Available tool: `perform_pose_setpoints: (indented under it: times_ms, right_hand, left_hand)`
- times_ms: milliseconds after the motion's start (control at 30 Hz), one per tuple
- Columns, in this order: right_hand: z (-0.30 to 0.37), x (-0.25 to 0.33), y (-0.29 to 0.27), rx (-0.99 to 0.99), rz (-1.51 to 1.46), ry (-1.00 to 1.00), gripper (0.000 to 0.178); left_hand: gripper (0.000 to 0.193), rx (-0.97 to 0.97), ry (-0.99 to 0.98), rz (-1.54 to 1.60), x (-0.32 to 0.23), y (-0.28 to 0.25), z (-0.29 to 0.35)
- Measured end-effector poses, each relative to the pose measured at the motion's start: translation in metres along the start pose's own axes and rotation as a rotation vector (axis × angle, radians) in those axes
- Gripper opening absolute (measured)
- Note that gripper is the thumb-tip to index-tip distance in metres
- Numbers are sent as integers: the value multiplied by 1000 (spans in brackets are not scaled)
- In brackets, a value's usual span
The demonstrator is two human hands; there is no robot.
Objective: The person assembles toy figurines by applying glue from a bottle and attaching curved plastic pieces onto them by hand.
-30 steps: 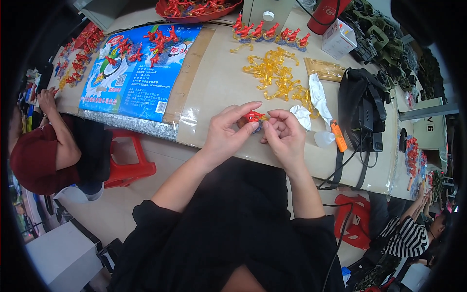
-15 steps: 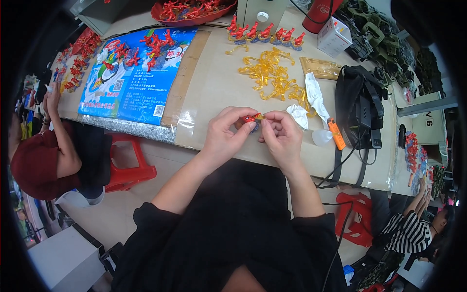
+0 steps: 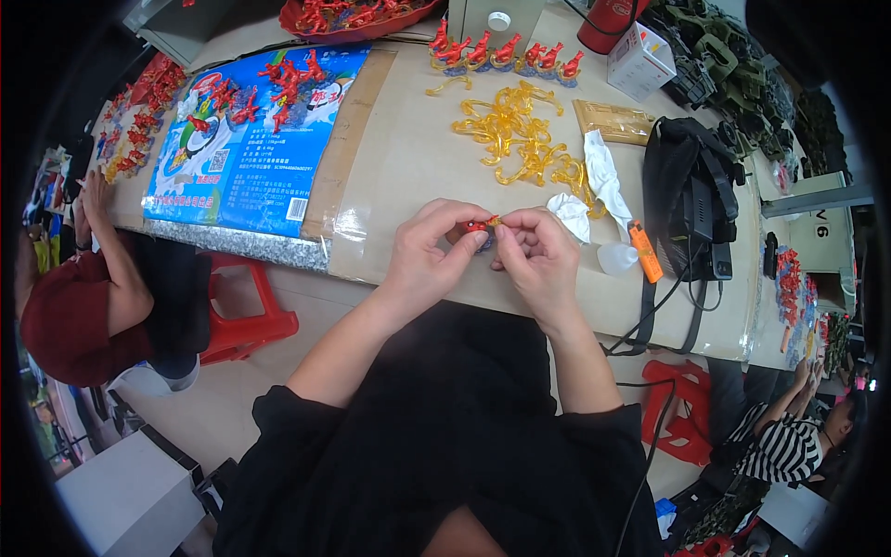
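Between finger and thumb of my left hand (image 3: 429, 252) is a small red figurine (image 3: 474, 226) with a bluish base, partly hidden by the fingers. My right hand (image 3: 540, 262) pinches a small yellow translucent piece (image 3: 494, 221) against the figurine's right side. Most of that piece is covered by the fingertips. Beyond my hands lies a loose pile of curled yellow translucent pieces (image 3: 520, 130). Farther back stands a row of red figurines (image 3: 504, 51) on bluish bases.
White tissue (image 3: 605, 181), a small clear bottle (image 3: 616, 259) and an orange lighter (image 3: 645, 251) lie to the right, beside a black bag (image 3: 691, 176) with cables. Leftward is a blue printed sheet (image 3: 251, 167) bearing figurines. A red tray (image 3: 357, 35) stands behind. Co-workers sit at both sides.
The view has shifted slightly. Both hands keep their hold, and the yellow piece shows a little less between the fingertips.
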State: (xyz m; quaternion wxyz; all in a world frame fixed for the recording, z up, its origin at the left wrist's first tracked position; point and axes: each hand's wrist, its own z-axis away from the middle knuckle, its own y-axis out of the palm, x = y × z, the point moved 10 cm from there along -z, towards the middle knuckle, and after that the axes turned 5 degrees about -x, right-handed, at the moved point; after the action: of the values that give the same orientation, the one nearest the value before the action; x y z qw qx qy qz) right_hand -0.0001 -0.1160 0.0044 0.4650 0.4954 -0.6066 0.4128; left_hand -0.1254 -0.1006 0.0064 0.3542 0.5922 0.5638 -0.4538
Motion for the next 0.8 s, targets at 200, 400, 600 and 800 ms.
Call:
perform_pose_setpoints:
  times_ms: [200,400,600,800]
  right_hand:
    - [1,-1,1,17,-53,60,6]
    - [3,-2,2,26,-169,85,13]
    - [8,-13,14,210,-303,281,24]
    - [10,-9,18,230,-405,213,22]
  left_hand:
    - [17,30,12,-7,-6,1,-2]
    - [32,-41,-79,199,5,-3,4]
    - [48,20,-273,509,16,-2,1]
    - [29,-3,-243,597,14,-4,-1]
